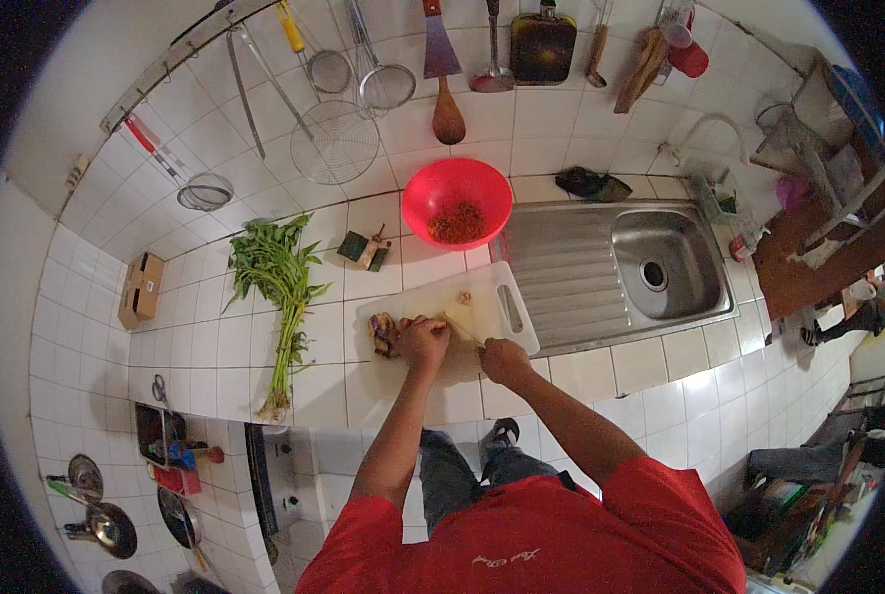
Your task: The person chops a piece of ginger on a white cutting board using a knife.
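A white plastic cutting board [487,276] lies on the tiled counter in front of me. My right hand [505,361] grips a knife [463,331], its blade slanting up and left across the board. Close to the blade tip, my left hand [424,343] rests on the board with bent fingers; whatever is under them is hidden. Purple and brown vegetable pieces [383,335], of a kind I cannot make out, lie just left of that hand. Above the blade sits a small pale heap of pieces [464,298].
Behind the board stands a red plastic bowl [431,197] with reddish-brown contents. Leafy greens [286,312] and sponges [365,251] lie leftward. A steel sink [654,275] adjoins the board's right side. Utensils, including a wooden spoon [448,119], hang behind. Another person's leg [799,464] shows far right.
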`<action>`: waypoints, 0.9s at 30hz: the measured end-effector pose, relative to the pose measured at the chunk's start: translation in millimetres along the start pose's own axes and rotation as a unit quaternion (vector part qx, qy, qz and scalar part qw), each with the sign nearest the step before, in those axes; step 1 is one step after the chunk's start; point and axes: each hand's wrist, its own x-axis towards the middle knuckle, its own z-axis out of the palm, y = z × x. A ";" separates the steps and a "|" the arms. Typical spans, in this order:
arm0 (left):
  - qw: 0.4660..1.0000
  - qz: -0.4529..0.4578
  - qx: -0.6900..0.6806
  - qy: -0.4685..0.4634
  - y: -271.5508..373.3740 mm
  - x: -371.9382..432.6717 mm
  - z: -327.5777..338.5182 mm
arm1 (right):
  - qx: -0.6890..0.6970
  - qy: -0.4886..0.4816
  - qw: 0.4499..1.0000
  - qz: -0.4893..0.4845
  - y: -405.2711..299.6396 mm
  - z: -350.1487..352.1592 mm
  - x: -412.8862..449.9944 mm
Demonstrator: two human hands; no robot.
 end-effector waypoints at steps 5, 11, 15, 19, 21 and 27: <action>0.998 -0.001 -0.055 0.032 -19.8 -7.7 20.1 | 0.067 -0.033 0.996 0.055 1.8 10.5 -10.0; 0.989 -0.045 -0.141 0.011 9.2 -3.5 -2.5 | 0.105 0.025 0.994 0.002 6.1 14.0 -14.9; 1.000 -0.011 -0.019 0.002 18.3 2.2 -14.6 | 0.095 0.003 0.995 0.009 1.6 17.9 -3.8; 0.999 -0.020 -0.029 -0.026 19.2 2.7 -26.5 | 0.036 -0.058 0.998 -0.006 -11.6 0.0 -4.9; 0.998 -0.029 -0.026 -0.044 25.4 3.5 -30.8 | 0.047 -0.034 0.998 0.003 -8.5 -12.9 -18.0; 0.997 -0.057 -0.021 -0.042 39.9 1.5 -29.7 | 0.039 0.008 0.998 0.045 5.2 17.6 10.8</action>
